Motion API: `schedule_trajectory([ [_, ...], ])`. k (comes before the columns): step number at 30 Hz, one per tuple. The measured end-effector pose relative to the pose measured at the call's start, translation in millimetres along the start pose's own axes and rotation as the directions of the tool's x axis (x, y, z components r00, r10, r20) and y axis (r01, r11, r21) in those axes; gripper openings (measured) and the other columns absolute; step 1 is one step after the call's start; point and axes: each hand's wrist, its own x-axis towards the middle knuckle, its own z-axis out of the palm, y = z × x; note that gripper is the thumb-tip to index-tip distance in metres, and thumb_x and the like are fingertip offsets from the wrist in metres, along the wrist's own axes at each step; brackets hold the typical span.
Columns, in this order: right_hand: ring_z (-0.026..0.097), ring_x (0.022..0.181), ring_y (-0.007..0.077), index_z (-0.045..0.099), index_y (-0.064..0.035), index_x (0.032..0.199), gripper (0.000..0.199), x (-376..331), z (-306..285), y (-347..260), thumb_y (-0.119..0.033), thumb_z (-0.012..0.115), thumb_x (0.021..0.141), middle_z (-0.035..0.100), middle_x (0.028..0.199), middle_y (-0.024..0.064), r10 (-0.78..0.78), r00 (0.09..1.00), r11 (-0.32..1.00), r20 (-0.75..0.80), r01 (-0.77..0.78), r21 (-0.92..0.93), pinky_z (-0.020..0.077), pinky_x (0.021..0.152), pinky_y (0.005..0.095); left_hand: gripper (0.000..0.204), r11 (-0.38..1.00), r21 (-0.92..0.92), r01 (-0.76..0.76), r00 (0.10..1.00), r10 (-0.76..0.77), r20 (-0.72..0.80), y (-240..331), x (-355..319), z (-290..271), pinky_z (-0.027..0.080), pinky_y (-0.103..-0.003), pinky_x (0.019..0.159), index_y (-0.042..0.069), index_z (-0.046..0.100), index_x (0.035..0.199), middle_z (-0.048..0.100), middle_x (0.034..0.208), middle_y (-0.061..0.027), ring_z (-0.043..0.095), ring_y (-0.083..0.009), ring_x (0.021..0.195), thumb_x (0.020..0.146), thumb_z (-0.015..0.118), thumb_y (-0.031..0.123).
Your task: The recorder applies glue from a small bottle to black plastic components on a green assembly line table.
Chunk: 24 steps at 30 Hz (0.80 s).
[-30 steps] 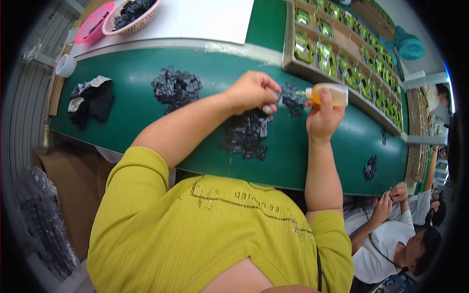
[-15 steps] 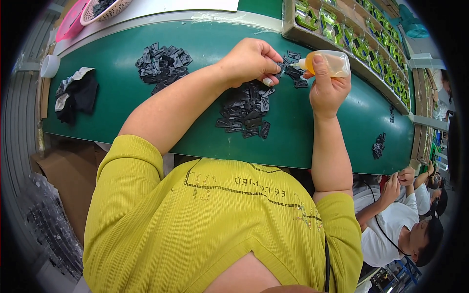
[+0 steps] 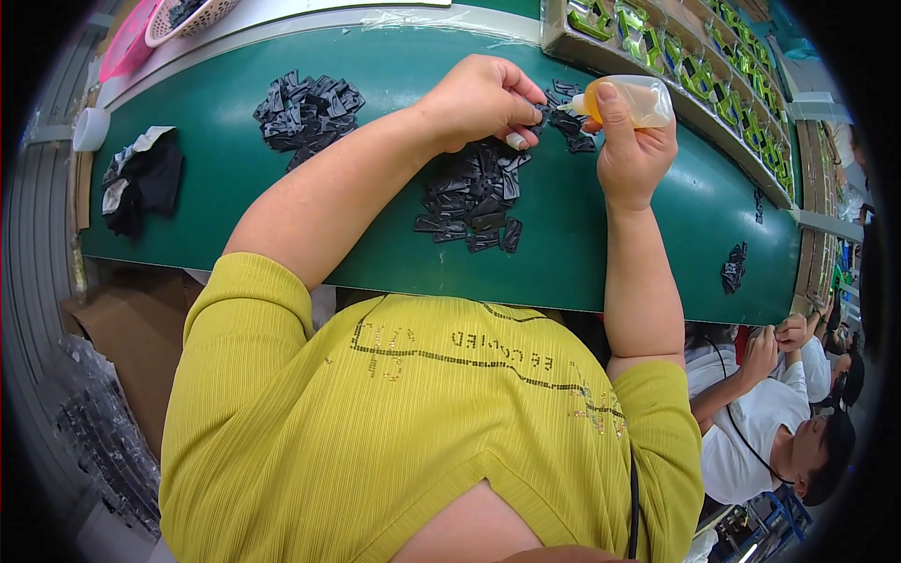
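Note:
My right hand (image 3: pixel 634 150) is wrapped round a clear squeeze bottle (image 3: pixel 627 100) of amber liquid, tipped sideways with its nozzle pointing left. The nozzle tip is close to the fingers of my left hand (image 3: pixel 492 105). Those fingers pinch a small black plastic part (image 3: pixel 541 111), mostly hidden by them. Just below my left hand lies a loose pile of similar black parts (image 3: pixel 473 202). A smaller cluster of black pieces (image 3: pixel 574 131) rests under the bottle's nozzle.
On the green table (image 3: pixel 375 249), another black heap (image 3: pixel 308 117) sits behind my left forearm. A dark cloth (image 3: pixel 150 178) and white cup (image 3: pixel 91 129) are at left, baskets (image 3: pixel 188 19) beyond. A compartmented box (image 3: pixel 694 84) of green parts lines the far right. A person (image 3: pixel 760 413) works at right.
The view has shifted slightly. My two hands keep nearly the same pose, with the bottle's nozzle still by the part in my left fingers.

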Motion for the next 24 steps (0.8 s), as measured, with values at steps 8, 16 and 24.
schedule_trajectory([
  [8,0.061,0.065,0.0146,0.061,-0.0013,0.093,0.015,3.6,-6.1,-4.6,-0.012,0.065,0.084,0.064,0.083,0.0075,0.027,0.999,0.980,-0.024,-0.022,0.199,0.0493,0.049,0.0248,0.019,1.000,-0.015,0.001,1.000,-0.001,-0.017,0.8,-0.4,-1.7,0.057,-0.029,0.056,-0.008,0.056,0.096,0.063,0.083,-0.0151,0.068,-0.0224,0.066,0.078,0.062,-0.004],
  [16,0.062,0.067,0.0142,0.061,-0.0010,0.095,0.014,-7.4,-0.3,-3.9,-0.010,0.065,0.085,0.064,0.084,0.0084,0.062,0.997,0.988,0.055,-0.069,0.137,0.0493,0.051,0.0237,0.021,0.999,-0.007,0.036,0.999,-0.036,-0.015,3.3,-0.9,-1.7,0.054,-0.025,0.060,-0.005,0.057,0.096,0.063,0.084,-0.0134,0.067,-0.0200,0.068,0.078,0.063,0.002],
  [24,0.061,0.065,0.0109,0.060,-0.0010,0.095,0.018,-8.5,2.1,-4.0,-0.011,0.068,0.082,0.065,0.084,0.0066,0.069,0.994,0.991,0.081,-0.078,0.111,0.0490,0.052,0.0210,0.020,0.999,0.011,0.036,0.999,-0.036,-0.002,1.5,0.9,-2.3,0.054,-0.025,0.060,-0.005,0.058,0.095,0.063,0.085,-0.0141,0.067,-0.0201,0.068,0.078,0.064,0.003],
])
